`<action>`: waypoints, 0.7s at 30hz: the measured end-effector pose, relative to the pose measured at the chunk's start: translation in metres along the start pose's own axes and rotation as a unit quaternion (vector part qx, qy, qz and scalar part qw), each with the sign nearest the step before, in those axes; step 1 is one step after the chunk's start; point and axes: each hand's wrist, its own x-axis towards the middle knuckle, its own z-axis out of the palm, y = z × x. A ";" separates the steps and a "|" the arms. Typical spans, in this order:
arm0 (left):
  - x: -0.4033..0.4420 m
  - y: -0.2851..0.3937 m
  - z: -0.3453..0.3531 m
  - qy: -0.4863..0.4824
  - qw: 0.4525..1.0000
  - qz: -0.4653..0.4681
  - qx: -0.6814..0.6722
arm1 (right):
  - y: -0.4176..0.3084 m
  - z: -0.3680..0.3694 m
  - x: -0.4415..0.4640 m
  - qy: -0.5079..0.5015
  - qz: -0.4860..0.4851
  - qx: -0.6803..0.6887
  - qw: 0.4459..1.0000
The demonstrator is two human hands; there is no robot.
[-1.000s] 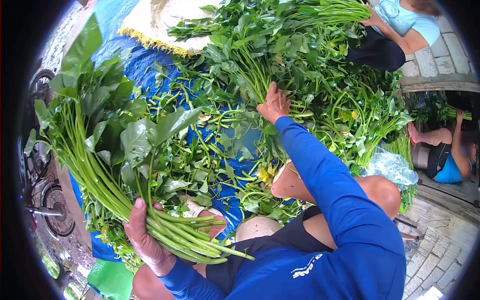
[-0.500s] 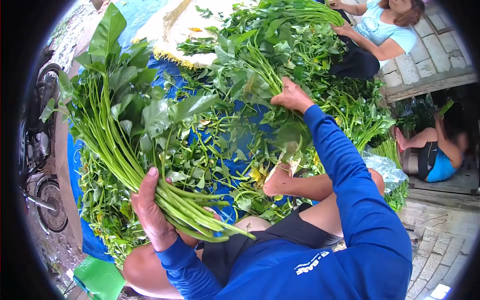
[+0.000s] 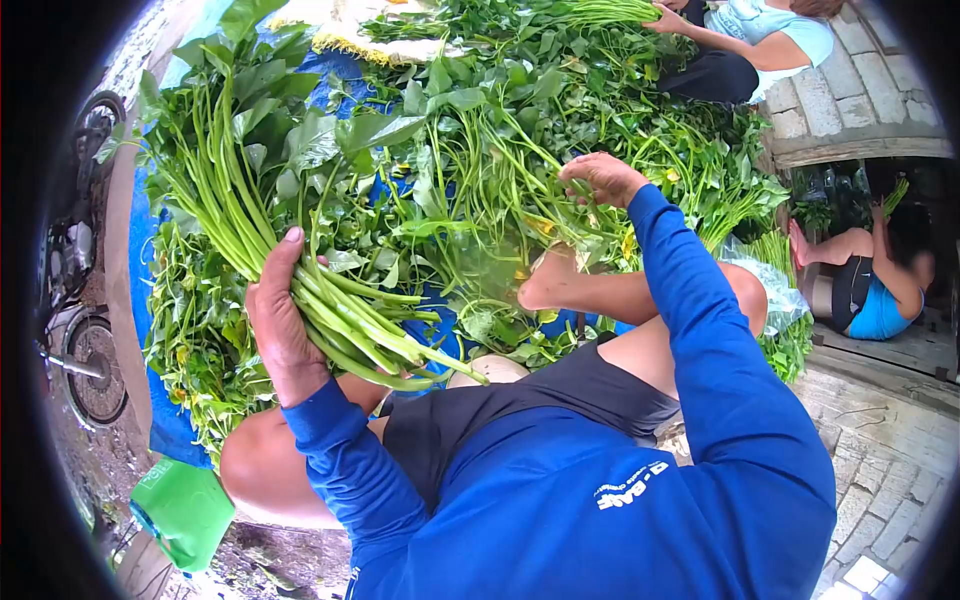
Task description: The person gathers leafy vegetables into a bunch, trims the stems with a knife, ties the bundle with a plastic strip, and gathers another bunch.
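My left hand (image 3: 285, 325) is closed around a thick bunch of leafy greens (image 3: 230, 200) with long green stems, like water spinach. Its leaves point up and away, and the cut stem ends stick out towards my lap. To the right, my right hand (image 3: 605, 178) has its fingers loosely apart. Just beyond its fingertips, loose stems (image 3: 465, 170) spread over the heap; some blur makes contact with the fingers hard to judge. More greens (image 3: 640, 130) are piled around both hands.
A blue tarp (image 3: 142, 330) lies under the greens. My bare foot (image 3: 550, 278) rests at the heap's edge. One person (image 3: 760, 45) handles greens at the back right; another (image 3: 885, 295) sits further right. A green container (image 3: 185, 510) and a motorcycle (image 3: 85, 320) are at left.
My right hand has let go of its bunch, whose stems now hang and spread across the heap. The left hand still grips its bunch. The view has shifted slightly.
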 end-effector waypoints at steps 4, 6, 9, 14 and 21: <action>0.005 -0.003 0.002 -0.015 1.000 0.003 0.001 | -0.026 -0.024 -0.033 0.032 -0.086 -0.074 0.993; 0.009 -0.006 0.001 -0.023 1.000 0.000 0.013 | -0.053 -0.021 -0.073 0.047 -0.126 0.007 0.991; 0.013 -0.014 0.002 -0.048 0.999 -0.007 0.020 | -0.060 -0.035 -0.106 -0.103 -0.124 0.133 0.978; 0.015 -0.034 0.012 -0.063 0.997 -0.029 0.037 | -0.038 -0.025 -0.136 -0.054 -0.144 0.210 0.966; 0.014 -0.061 0.017 -0.089 0.993 -0.060 0.043 | -0.012 0.027 -0.168 -0.032 -0.211 0.258 0.942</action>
